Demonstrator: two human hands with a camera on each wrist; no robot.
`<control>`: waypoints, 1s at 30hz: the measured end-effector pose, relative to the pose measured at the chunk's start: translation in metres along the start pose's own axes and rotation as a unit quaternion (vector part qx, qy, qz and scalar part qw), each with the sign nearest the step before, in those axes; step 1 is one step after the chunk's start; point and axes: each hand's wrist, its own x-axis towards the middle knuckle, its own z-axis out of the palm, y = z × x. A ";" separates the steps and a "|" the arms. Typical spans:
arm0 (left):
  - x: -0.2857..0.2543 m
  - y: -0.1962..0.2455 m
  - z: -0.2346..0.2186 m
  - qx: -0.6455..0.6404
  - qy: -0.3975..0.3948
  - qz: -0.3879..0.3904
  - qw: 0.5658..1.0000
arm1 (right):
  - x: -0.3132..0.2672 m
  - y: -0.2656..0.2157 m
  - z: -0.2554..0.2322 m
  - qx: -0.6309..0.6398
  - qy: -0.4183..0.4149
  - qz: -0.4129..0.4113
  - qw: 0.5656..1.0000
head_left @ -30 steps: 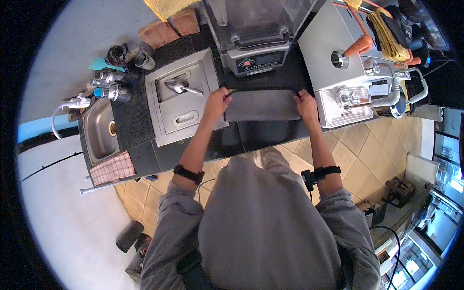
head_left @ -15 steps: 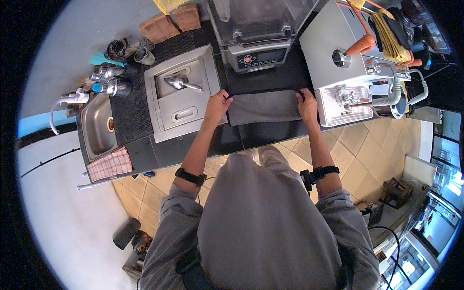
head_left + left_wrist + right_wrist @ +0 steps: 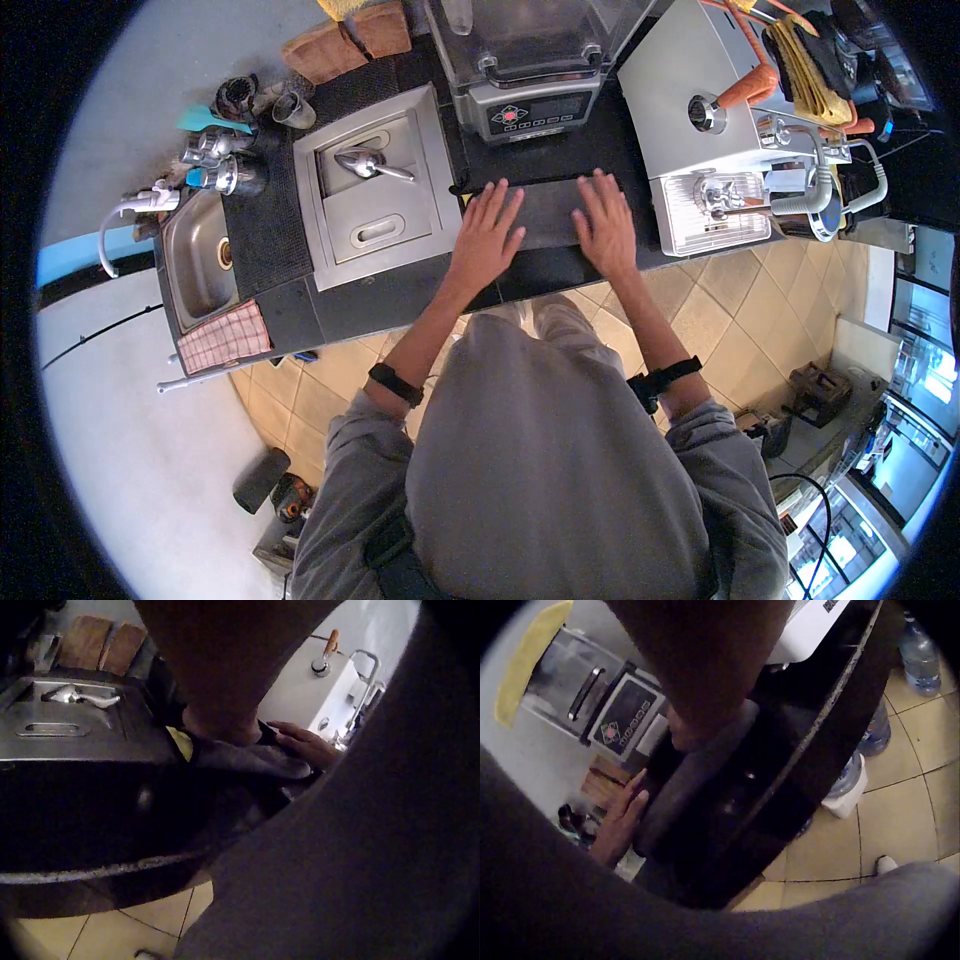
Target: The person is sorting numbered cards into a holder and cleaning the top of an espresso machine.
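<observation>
A dark grey folded cloth (image 3: 549, 212) lies on the black counter in front of the blender. My left hand (image 3: 485, 235) rests flat over its left part, fingers straight and spread toward the blender. Over the right part lies my right hand (image 3: 606, 232), its fingers also straight. Bare cloth shows between the two hands in the head view. At the left end of the cloth (image 3: 247, 757) a bit of yellow (image 3: 180, 742) shows in the left wrist view. Forearms hide most of each wrist camera's own hand.
A steel tray insert (image 3: 430, 205) with a metal scoop (image 3: 366, 163) is set in the counter at left, beyond it a sink (image 3: 195, 270). The blender (image 3: 540, 115) stands behind the cloth. An espresso machine (image 3: 680, 105) is at right. Water bottles (image 3: 920, 660) stand on the floor.
Both hands have let go of the cloth's ends, moved inward and flattened onto it with fingers spread. Before, each hand pinched one end of the cloth.
</observation>
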 end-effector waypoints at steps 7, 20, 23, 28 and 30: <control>-0.020 -0.011 0.012 0.098 -0.073 0.001 0.992 | -0.026 0.021 0.020 -0.083 -0.060 0.021 0.995; -0.001 0.026 0.043 0.059 -0.053 0.031 0.996 | -0.020 0.030 0.014 -0.042 -0.066 0.296 0.952; -0.003 0.024 0.044 0.055 -0.038 0.037 0.997 | -0.019 0.048 0.025 -0.041 -0.104 0.278 0.954; -0.003 0.024 0.044 0.048 -0.032 0.033 0.998 | -0.010 0.050 0.021 0.129 -0.111 0.357 0.919; -0.005 0.024 0.045 0.046 -0.022 0.034 0.998 | 0.005 0.013 -0.007 0.281 -0.075 0.469 0.834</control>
